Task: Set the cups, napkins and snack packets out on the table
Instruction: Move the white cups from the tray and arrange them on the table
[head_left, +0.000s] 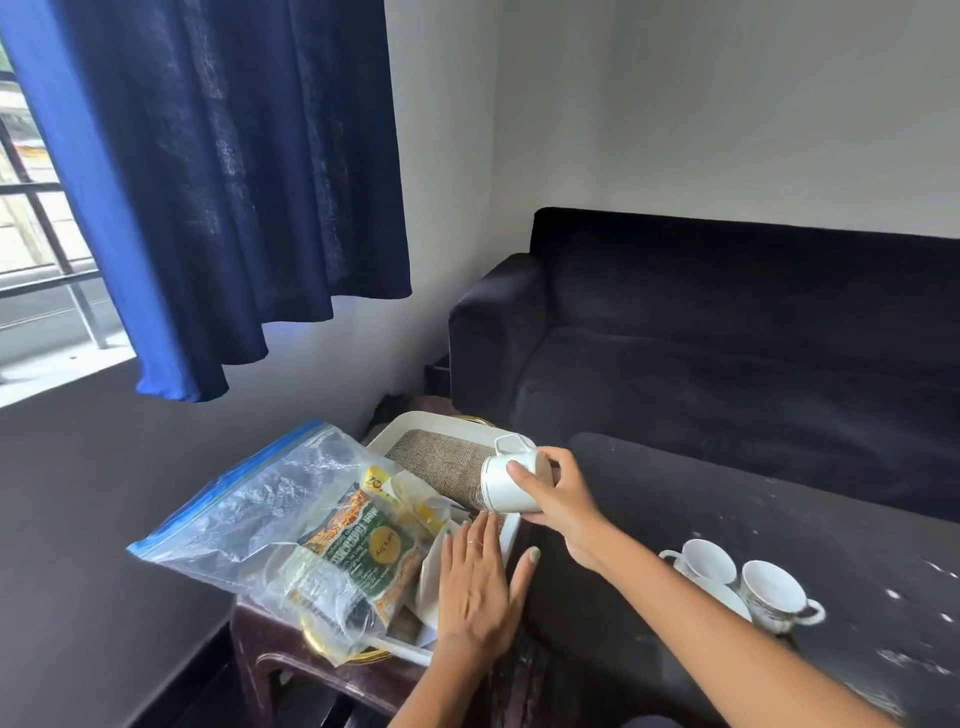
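Far to the left, a blue curtain (223, 182) hangs by the window. Below it, a big clear bag (270, 525) lies partly on a white tray (511, 535), and inside the bag I can see snack packets (363, 556), one green and orange, one yellow. A white napkin (432, 577) seems to lie at the tray's near edge, half under the left hand (475, 577). That hand is flat, with its fingers straight, and it rests on the tray and holds nothing. Next comes the right hand (553, 493). Its grip is curled round a white cup (506, 480), which is tipped on its side and held up over the tray's brown mat (441, 460). To the right is the dark desk (727, 499), and two more cups (743, 582) already sit on it, close together, upright. Behind the desk stands a black sofa (727, 322). I think the cups are being moved one by one, and this one is on its way. Next it should be turned upright and set down softly near the other two, without bumping them. The napkins and packets are not yet out.
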